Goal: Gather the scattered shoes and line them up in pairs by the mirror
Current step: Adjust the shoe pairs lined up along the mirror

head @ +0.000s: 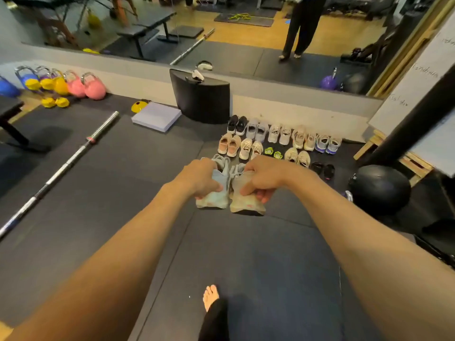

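Your room held: dark grey rubber floor mats (123, 173); a long steel barbell (61, 168) lying on them at left; pink, yellow and blue kettlebells (60, 86) along the low grey wall (295, 107); a black curved block (202, 102) beside a pale lilac foam pad (156, 116); a black medicine ball (380, 188) at right.

A black half-round padded block (200, 99) stands at the wall. To its left lie a lilac foam pad (156, 116), a long steel barbell (61, 168) and pink, yellow and blue kettlebells (93, 88). Well to its right sits a black medicine ball (379, 188).
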Motion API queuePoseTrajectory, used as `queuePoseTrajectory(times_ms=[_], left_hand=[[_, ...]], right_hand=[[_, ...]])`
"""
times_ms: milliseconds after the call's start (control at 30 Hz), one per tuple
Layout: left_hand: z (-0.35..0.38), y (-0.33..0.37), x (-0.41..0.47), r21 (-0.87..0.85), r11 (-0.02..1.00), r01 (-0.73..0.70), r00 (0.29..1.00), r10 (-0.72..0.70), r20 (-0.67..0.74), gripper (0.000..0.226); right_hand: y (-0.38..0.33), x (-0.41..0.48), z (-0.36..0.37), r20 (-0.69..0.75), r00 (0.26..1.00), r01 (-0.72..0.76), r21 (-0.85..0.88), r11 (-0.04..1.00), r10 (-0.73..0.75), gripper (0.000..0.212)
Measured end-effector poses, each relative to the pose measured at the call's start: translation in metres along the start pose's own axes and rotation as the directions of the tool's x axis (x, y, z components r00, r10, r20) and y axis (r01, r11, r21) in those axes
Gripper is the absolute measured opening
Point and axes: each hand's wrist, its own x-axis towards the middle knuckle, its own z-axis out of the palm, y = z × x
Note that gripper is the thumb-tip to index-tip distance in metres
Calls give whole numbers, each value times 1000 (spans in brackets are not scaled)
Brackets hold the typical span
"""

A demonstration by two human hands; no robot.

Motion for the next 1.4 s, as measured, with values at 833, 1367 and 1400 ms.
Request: queuePoseTrajectory(times_ms=[833,1367,1400], left_hand=[[127,-218,666,176,982,67,970,-105,218,18],[369,-402,884,167,986,-9,963,-36,267,22],[375,-407,885,169,986,-2,955,-48,292,22]], right_hand=[[165,669,-99,-37,987,-160,-181,970,156,25],[332,954,69,-86,966,-257,-236,937,243,28],[336,956,76,-50,966,-258,-238,936,254,29]])
